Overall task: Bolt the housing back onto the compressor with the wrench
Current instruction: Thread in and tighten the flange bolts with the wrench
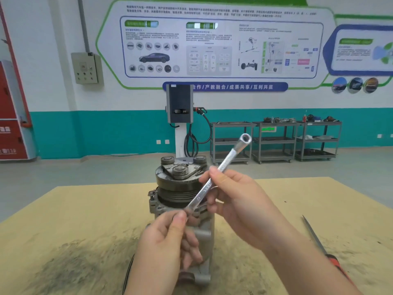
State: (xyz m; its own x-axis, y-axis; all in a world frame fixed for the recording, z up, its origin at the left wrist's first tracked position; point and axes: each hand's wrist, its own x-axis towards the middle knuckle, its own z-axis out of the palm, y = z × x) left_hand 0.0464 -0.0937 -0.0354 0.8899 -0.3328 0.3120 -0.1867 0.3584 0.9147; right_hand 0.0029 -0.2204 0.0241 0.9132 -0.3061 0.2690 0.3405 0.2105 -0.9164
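— Where is the compressor [182, 188]?

— Standing upright in the middle of the tan surface [74, 209], pulley end up, its grey body running down towards the near edge between the two forearms. Dark smudges mark the surface on the near left.

— And the wrench [219, 171]?

— Slanted across the compressor's right side. Its free ring end is up and to the far right, in the air; its lower end sits down at the flange below the pulley, where the housing meets the body.

— What are the hands doing?

— The right hand [240, 199] grips the wrench shank about midway, thumb on top and fingers curled under it. The left hand [168, 237] comes up from the near side, its thumb and forefinger pinched together at the wrench's lower end. It seems to be pinching the wrench head or a bolt there, though I cannot tell which (the fingertips cover the spot).

— Anything else nearby?

— A screwdriver [319, 243] with an orange handle lies on the surface to the right, well apart from the compressor. Far behind stand a charging post [180, 103] and grey shelf carts [274, 141] against a teal-banded wall.
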